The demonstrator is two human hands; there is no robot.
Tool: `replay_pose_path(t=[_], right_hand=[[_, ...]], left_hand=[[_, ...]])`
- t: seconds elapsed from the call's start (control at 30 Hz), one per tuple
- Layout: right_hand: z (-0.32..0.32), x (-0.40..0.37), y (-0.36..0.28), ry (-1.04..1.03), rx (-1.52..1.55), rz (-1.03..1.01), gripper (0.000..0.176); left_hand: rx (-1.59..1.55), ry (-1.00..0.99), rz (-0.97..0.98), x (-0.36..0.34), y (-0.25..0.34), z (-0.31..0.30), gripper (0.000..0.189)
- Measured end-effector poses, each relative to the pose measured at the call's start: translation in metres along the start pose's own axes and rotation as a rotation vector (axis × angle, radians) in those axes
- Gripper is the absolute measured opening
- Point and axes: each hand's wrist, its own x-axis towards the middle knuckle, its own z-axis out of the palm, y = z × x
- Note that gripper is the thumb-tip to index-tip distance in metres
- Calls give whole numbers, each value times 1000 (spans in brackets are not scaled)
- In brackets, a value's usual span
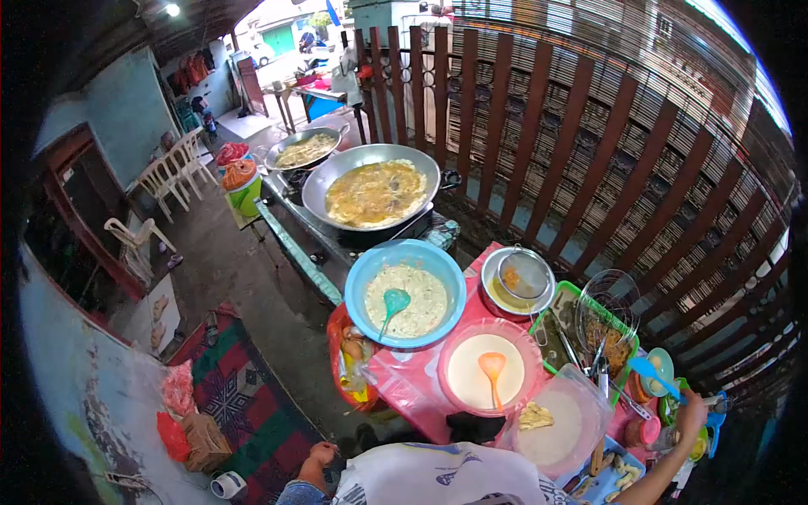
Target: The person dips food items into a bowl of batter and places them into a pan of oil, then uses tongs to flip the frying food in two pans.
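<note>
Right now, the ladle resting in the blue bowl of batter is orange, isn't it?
Not quite. The ladle resting in the blue bowl of batter is green, as the head view shows. The orange ladle lies in the pink bowl beside it.

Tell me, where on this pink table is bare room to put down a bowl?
Bare pink cloth lies between the round blue plastic basin, the round pink plastic basin and the table's left edge. The right side, around the green plastic tray, is crowded.
</note>
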Motion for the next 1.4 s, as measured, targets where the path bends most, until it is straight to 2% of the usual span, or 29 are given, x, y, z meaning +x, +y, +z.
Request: replay_pose_path(t=[0.03,0.07,0.1,0.17,0.2,0.27,0.3,0.37,0.4,0.43,0.5,0.57,0.6,0.63,0.77,0.8,0.9,1.0,1.03,1.07,1.1,1.23,1.4], right_hand=[[-11,-10,-8,17,163,42,38],[-16,-16,-10,-60,280,-31,43],[-15,-19,-20,-57,282,-35,43],[-6,-23,-49,-54,664,-204,40],[-3,-28,-69,-75,820,-189,37],[27,-29,-114,-83,1112,-164,34],[44,-29,-135,-72,1249,-153,34],[-2,-48,-213,-357,1425,-192,35],[-11,-60,-253,-324,1466,-147,33],[-31,-73,-291,-408,1584,-141,34],[-32,-81,-364,-337,1658,-110,31],[-65,-107,-430,-550,1767,-70,25],[-68,-114,-457,-566,1760,-147,18],[-67,-115,-481,-577,1765,-131,16],[-66,-138,-561,-592,1914,-189,17],[-75,-149,-579,-627,1934,-202,18],[-77,-157,-615,-738,1997,-203,22],[-77,-153,-648,-602,2127,-180,21],[-79,-147,-657,-587,2113,-116,18],[-77,-140,-664,-609,2068,-173,17],[-72,-133,-670,-629,2023,-224,16],[-60,-109,-690,-689,2222,-199,17],[-62,-93,-718,-534,2307,-124,20]], left_hand=[[43,39,0,11,-13,3,26],[85,79,0,18,-22,2,25],[81,82,0,13,-15,-5,25],[126,98,-41,-3,8,-21,22],[121,101,-41,2,6,-28,22],[47,-137,67,17,3,-43,23],[40,-129,66,32,-5,-47,23],[-155,-43,93,58,-26,-56,25],[-405,-86,139,60,-29,-70,28],[-421,-75,140,62,-27,-86,28],[-10,68,-11,44,-12,-124,32],[-156,60,18,67,-55,-140,34],[-109,112,4,68,-68,-150,34],[-62,166,-10,65,-70,-163,35],[-110,120,-115,40,-102,-214,31],[-219,233,-111,45,-129,-210,30],[-156,181,-233,59,-191,-206,32],[-289,226,-334,63,-233,-184,33],[-319,219,-373,66,-239,-177,33],[-336,201,-396,70,-243,-169,33],[-346,180,-418,75,-245,-162,33],[-344,96,-433,112,-234,-162,32],[-260,160,-338,177,-187,-225,32]])
